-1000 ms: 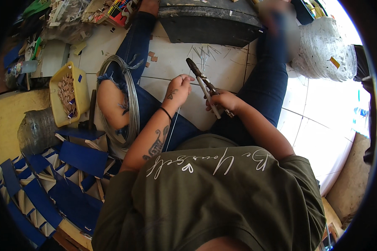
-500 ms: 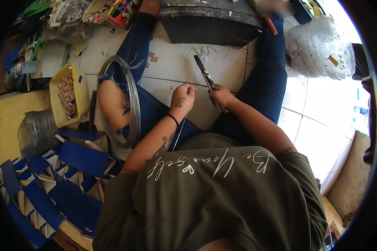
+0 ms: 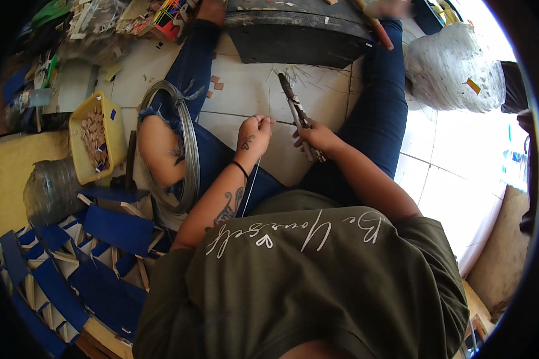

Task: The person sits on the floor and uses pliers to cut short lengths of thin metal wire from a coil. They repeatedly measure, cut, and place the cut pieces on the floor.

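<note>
My left hand (image 3: 255, 136) is closed in a pinch around a thin metal wire (image 3: 252, 184), which runs back under my wrist toward my lap. To its right, my right hand (image 3: 318, 138) grips the handles of dark, worn pliers (image 3: 288, 93) whose head points away from me. The handles stand a little apart, and the pliers do not touch the wire. A coil of silvery wire (image 3: 191, 143) hangs around my bent left knee. Beyond the pliers' head, several short cut wires (image 3: 308, 75) lie scattered on the white tiles.
A black box-like block (image 3: 299, 42) stands between my lower legs. At left are a yellow tub (image 3: 121, 146) of small brown pieces and several blue-and-wood parts (image 3: 117, 227). Small brown squares (image 3: 218, 86) lie on the floor. A plastic-wrapped bundle (image 3: 455, 69) sits at far right.
My left hand has shifted slightly left and away from me with the wire. The pliers' handles have spread a little, and my right fingers have loosened on them.
</note>
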`<state>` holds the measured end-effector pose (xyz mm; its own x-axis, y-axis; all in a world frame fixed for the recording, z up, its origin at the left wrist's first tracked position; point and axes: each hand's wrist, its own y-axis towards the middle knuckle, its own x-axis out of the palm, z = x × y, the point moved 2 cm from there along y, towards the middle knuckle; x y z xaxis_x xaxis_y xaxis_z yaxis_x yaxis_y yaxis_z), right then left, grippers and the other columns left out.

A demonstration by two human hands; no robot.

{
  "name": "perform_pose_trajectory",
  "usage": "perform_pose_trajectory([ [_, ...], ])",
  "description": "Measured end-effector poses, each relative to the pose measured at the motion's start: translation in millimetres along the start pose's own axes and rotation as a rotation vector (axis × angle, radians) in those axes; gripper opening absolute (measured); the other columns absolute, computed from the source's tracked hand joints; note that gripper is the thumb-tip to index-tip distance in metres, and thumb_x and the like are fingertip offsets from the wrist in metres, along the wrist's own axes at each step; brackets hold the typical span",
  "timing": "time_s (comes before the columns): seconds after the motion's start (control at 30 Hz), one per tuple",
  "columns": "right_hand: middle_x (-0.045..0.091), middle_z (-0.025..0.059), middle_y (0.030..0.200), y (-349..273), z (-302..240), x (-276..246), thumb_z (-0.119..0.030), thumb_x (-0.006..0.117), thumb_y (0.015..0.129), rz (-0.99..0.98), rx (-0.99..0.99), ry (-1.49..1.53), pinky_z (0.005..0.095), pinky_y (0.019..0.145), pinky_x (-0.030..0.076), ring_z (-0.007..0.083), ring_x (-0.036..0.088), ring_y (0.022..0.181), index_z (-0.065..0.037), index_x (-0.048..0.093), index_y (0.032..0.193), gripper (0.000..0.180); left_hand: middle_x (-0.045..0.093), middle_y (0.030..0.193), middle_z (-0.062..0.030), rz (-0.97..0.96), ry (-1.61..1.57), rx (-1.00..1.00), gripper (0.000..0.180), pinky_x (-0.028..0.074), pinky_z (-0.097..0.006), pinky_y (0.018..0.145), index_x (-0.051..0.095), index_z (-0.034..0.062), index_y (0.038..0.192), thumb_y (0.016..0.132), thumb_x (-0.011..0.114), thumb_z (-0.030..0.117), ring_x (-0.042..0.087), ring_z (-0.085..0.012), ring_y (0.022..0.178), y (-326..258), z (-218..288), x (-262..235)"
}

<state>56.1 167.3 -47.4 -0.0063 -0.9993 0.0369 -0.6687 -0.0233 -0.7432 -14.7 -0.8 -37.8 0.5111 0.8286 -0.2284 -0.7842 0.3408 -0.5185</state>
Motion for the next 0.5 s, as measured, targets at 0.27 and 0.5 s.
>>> perform_pose_trajectory([
  [0.27,0.050,0.0132,0.110,-34,-6,-6,-0.006,0.046,0.072,-0.316,-0.046,0.229,0.0358,0.085,0.045,0.0231,0.054,0.102,0.001,0.036,0.122,0.052,0.046,0.055,0.0024,-0.026,-0.186,-0.025,0.022,0.032,-0.021,0.043,0.059,0.0016,0.090,0.091,0.044,0.018,0.037,-0.0049,0.046,-2,21,-6],
  [0.5,0.043,0.0177,0.125,-31,-9,-10,-0.005,0.043,0.068,-0.341,-0.007,0.190,0.0333,0.089,0.042,0.0262,0.048,0.112,0.002,0.020,0.136,0.072,0.040,0.055,0.0045,-0.071,-0.182,-0.007,0.022,0.027,-0.018,0.041,0.056,0.0012,0.093,0.092,0.044,0.019,0.031,-0.0028,0.043,-2,32,-3],
])
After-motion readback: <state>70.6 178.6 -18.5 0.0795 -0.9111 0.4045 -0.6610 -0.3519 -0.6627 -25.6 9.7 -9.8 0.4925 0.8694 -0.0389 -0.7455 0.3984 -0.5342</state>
